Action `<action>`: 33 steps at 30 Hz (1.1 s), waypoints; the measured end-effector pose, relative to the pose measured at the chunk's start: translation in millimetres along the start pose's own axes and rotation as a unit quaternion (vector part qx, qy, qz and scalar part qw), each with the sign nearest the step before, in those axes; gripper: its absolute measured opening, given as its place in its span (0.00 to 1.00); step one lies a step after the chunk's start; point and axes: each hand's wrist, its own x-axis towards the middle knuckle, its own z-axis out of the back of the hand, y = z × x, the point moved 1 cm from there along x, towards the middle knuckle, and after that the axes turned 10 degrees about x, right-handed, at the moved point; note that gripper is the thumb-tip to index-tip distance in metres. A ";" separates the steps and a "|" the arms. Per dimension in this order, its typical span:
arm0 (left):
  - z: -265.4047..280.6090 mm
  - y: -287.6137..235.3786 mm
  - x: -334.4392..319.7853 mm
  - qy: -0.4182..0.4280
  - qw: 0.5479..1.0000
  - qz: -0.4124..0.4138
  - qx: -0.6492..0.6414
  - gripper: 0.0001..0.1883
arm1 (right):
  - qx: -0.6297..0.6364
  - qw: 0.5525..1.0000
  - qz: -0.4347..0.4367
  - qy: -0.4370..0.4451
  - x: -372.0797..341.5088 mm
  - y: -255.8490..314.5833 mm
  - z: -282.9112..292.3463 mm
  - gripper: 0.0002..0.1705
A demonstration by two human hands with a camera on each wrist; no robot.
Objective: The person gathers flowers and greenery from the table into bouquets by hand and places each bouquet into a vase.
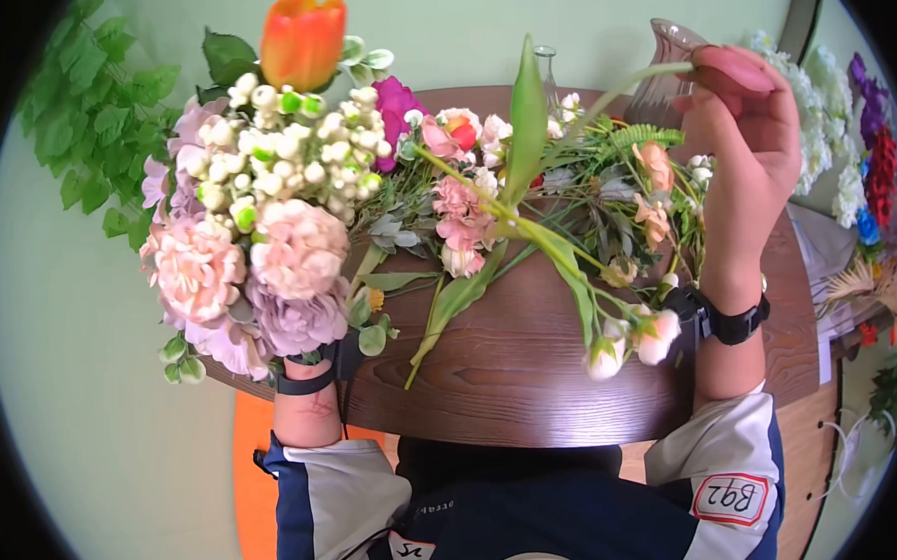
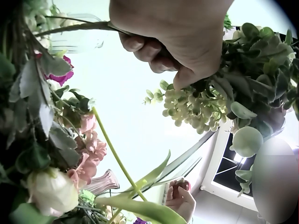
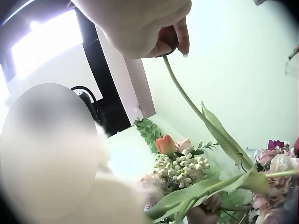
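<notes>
At the left, a large bouquet (image 1: 266, 218) of pale pink and lilac blooms, white berries and an orange tulip (image 1: 303, 41) stands over the left forearm. In the left wrist view the left hand (image 2: 173, 37) has its fingers curled round the bouquet's stems, below the white berries (image 2: 196, 109); the head view hides that hand behind the blooms. The right hand (image 1: 758, 156) is raised at the right and pinches a dark pink tulip head (image 1: 733, 70). That tulip's stem (image 3: 180, 88) bends down to long green leaves (image 1: 527, 126) over the table.
Loose pink, white and peach flowers (image 1: 460, 209) lie across the brown table (image 1: 513, 377). Behind them stand a pinkish glass vase (image 1: 660, 71) and a small clear bottle (image 1: 547, 76). Green foliage (image 1: 91, 105) hangs at the left; more flowers (image 1: 879, 176) are at the far right.
</notes>
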 end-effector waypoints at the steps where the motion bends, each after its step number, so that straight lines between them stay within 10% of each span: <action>1: -18.9 16.6 -8.8 0.000 1.000 0.001 0.000 0.29 | 0.000 1.000 0.000 0.001 -0.4 -3.5 -2.3 0.15; 4: -87.6 65.9 30.7 0.028 0.989 0.079 -0.118 0.32 | 0.018 1.000 0.002 -0.022 -5.1 -15.1 -6.4 0.15; 7: -96.1 74.8 43.9 0.047 0.971 0.129 -0.195 0.33 | -0.186 0.965 -0.028 0.185 -12.4 -19.5 -15.2 0.17; 12: 7.6 -13.6 13.8 0.042 0.998 -0.012 -0.040 0.35 | -0.221 0.944 -0.018 0.245 -11.9 -15.4 -16.0 0.15; 17: -31.2 19.0 10.0 0.061 0.875 -0.002 -0.481 0.33 | -0.297 0.939 -0.055 0.165 -17.3 -22.8 -13.7 0.25; 21: -59.4 58.3 6.9 0.067 0.642 0.005 -0.764 0.31 | -0.381 0.903 -0.160 0.116 -26.0 -40.4 -10.4 0.37; 23: -72.2 78.7 9.7 0.066 0.491 0.008 -0.869 0.30 | -0.632 0.759 0.130 0.090 -26.5 -39.9 -12.6 0.42; 27: -103.4 120.7 17.4 0.054 0.141 0.018 -0.988 0.29 | -0.578 0.779 0.223 0.092 -26.6 -29.5 -27.2 0.38; 29: -117.7 136.6 5.8 0.045 -0.044 0.025 -0.998 0.28 | -0.386 0.870 0.150 0.267 -40.4 -33.5 -33.3 0.30; 30: -103.2 122.1 8.5 0.046 -0.044 0.027 -0.998 0.28 | -0.333 0.882 0.036 0.333 -49.7 -37.5 -36.2 0.23; 33: -56.9 30.5 15.5 0.315 -0.445 0.102 -0.832 0.30 | -0.273 0.792 -0.098 0.537 -70.5 -55.6 -38.0 0.19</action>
